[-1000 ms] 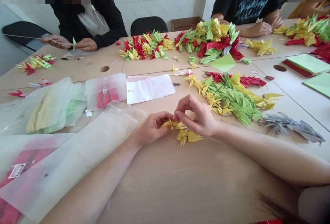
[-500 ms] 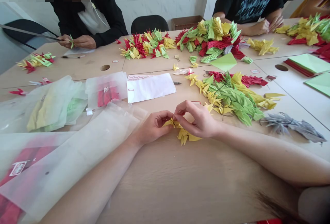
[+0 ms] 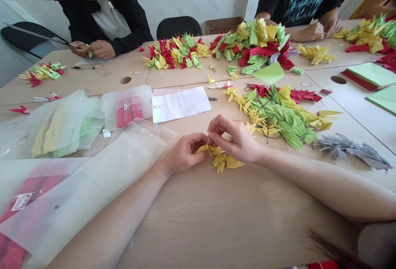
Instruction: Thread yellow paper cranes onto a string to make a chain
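Near the middle of the table, both hands meet at a small bunch of yellow folded paper cranes [image 3: 220, 161]. My left hand [image 3: 185, 153] is closed, pinching the left end of the bunch between thumb and fingers. Just above the same paper, my right hand [image 3: 236, 141] is closed in a fingertip pinch; whatever lies between those tips is too small to make out. Part of the bunch rests on the tabletop below the right palm. Beyond the right hand lie strings of green paper cranes [image 3: 281, 118] with yellow and red ones beside them.
Clear plastic bags [image 3: 102, 178] with folded paper cover the left side. A white sheet [image 3: 182, 105] and a pen lie ahead. Grey bundled material [image 3: 352, 150] sits at right, green paper sheets [image 3: 374, 74] behind it. Across the table, people work beside heaps of coloured cranes [image 3: 260, 46].
My right hand has lifted slightly, its fingers curling a little more above the yellow cranes. The left hand stays nearly in place. The co-worker at far left has shifted their hands slightly.
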`<state>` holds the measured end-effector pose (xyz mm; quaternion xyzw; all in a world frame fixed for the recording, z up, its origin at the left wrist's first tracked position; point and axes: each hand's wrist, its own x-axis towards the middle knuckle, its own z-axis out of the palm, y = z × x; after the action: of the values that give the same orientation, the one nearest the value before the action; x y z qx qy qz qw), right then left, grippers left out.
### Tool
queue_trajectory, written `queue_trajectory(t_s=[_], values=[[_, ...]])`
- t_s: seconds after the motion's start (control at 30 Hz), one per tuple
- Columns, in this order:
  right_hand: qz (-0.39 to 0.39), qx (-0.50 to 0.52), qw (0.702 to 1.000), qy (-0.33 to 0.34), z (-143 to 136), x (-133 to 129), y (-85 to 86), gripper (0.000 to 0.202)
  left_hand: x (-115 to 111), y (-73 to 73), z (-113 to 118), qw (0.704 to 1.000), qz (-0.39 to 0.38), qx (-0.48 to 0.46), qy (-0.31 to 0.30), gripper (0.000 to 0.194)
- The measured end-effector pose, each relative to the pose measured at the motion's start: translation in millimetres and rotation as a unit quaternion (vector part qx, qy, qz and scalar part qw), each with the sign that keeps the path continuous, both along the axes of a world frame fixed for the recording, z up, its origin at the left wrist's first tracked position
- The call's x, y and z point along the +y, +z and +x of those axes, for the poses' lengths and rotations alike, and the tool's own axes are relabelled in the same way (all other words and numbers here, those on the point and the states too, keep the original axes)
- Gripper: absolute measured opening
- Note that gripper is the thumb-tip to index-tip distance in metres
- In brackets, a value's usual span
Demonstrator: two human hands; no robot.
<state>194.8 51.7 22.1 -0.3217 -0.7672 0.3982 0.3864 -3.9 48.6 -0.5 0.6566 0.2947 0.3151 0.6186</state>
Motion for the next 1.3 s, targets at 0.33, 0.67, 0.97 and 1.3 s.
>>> queue_trajectory(t_s=[0.33,0.67,0.97,1.3], values=[[-0.043,-0.026,0.999,0.002,-0.9,1.8,-1.1,0.005,0.6,-3.3,-0.2,1.000,0.012,0.023,-0.010,0.023],[0.094,-0.075,0.992,0.037,2.9,0.2,2.0,0.005,0.4,-3.4,-0.7,1.000,0.020,0.016,-0.009,0.020],[0.111,-0.028,0.993,0.029,3.9,-2.0,3.0,0.004,0.0,-3.2,-0.9,1.000,0.021,0.010,0.007,0.013],[0.023,-0.042,0.999,0.004,5.9,2.6,12.5,0.003,-2.6,-5.1,-1.4,0.954,0.204,0.019,0.217,0.013]])
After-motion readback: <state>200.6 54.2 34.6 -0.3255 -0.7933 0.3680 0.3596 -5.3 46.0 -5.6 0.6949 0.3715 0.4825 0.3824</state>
